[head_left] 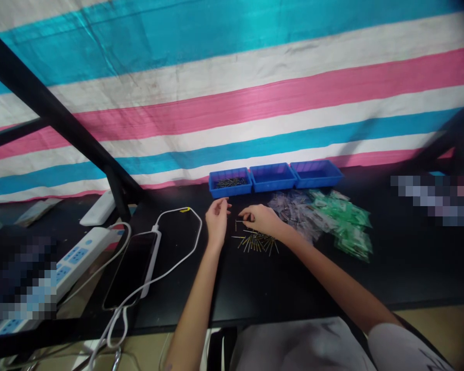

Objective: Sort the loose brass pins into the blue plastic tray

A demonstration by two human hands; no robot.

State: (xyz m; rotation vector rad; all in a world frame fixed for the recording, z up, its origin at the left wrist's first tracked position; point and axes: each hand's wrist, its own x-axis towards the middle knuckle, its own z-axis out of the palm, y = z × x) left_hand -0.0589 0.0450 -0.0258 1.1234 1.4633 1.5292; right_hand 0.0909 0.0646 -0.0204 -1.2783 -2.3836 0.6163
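thin metal rods (257, 242), slender and straight, some with a brassy tint and some silvery, lie in a loose fan just below the middle of the frame. they rest on a smooth, dark table (294, 288). above them stand three shallow, rectangular blue bins of what looks like plastic; the left bin (232, 192) holds a tangle of similar thin pieces (230, 182), with the middle bin (275, 185) and the right bin (320, 180) beside it in a row.

the right hand (263, 218) is over the upper edge of the rods, its fingers bent to a narrow gap; a single rod (243, 221) shows at its fingertips, too small to tell whether it is pinched. the left hand (217, 216) is to the upper left of the rods, near the left bin, fingers loosely curled; i cannot tell whether it holds anything.

right of centre, crinkled clear bags (299, 214) and glossy green bags (348, 224) are heaped together, close to the right hand and forearm, which partly covers the clear ones. at lower left are a phone (133, 265), a looping white cable (199, 224) and a white power strip (79, 260). a creased, striped sheet (255, 95) fills the upper frame.
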